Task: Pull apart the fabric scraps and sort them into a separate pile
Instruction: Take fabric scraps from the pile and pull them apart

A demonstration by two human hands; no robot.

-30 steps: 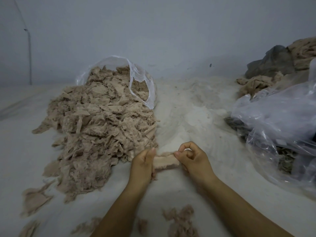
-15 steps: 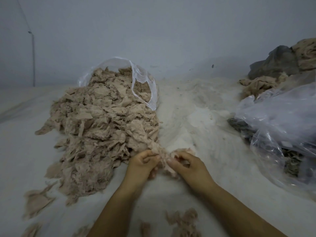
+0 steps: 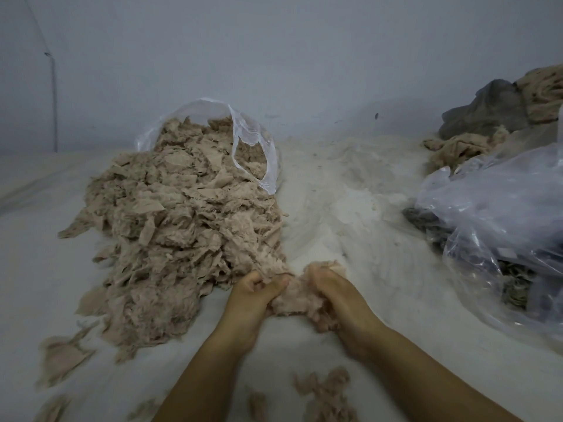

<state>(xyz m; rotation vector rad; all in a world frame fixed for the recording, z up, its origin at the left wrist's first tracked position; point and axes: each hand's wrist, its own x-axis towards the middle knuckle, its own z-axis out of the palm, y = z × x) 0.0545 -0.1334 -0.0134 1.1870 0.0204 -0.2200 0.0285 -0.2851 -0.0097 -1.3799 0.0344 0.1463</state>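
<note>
Both hands [image 3: 300,300] hold a scrap clump [image 3: 297,295] in their grip beside the pile [image 3: 179,226].

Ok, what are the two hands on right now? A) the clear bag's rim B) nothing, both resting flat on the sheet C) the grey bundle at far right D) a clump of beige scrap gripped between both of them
D: the left hand and right hand both curl round one beige clump at the near edge of the big scrap pile.
</note>
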